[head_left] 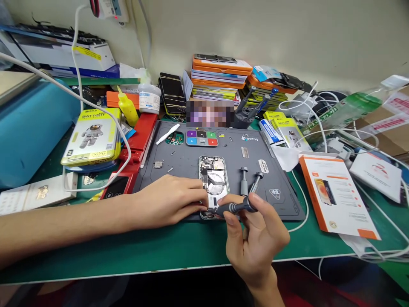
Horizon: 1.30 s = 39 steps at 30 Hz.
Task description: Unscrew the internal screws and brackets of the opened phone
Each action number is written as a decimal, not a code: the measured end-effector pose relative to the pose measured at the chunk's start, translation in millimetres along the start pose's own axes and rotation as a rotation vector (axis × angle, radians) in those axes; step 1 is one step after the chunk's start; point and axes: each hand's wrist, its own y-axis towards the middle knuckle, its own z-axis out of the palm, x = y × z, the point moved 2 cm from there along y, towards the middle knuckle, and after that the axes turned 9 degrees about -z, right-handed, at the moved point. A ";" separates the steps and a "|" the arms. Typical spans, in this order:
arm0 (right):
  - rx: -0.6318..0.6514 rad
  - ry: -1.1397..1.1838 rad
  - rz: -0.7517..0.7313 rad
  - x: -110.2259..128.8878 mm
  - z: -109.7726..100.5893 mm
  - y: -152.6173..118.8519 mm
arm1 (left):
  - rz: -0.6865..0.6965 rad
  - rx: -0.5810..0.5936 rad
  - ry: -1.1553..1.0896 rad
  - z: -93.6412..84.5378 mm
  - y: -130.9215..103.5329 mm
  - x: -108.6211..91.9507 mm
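- Phone (216, 182), its inner parts exposed, is lying on the dark grey mat (271, 170) near its front edge, and the mat is covering part of the green counter (153, 247)
- Left hand (179, 198) is reaching in from the side, its fingers bending narrowly and touching the phone's left edge; whether they are pinching anything, I cannot tell
- Right hand (255, 238) is gripping a dark screwdriver (234, 207) between thumb and fingers, the tool slanting over the phone's lower end; whether its tip is touching, I cannot tell
- Two grey drivers (244, 181) are resting on the mat, just right of the phone
- Beyond the phone, a coloured tray (202, 137) is sitting near the mat's far edge, with a white stick (168, 134) lying to its left
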 end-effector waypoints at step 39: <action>0.065 -0.068 -0.089 0.5 1.4 2.4 | 0.008 -0.004 0.052 0.4 1.4 0.2</action>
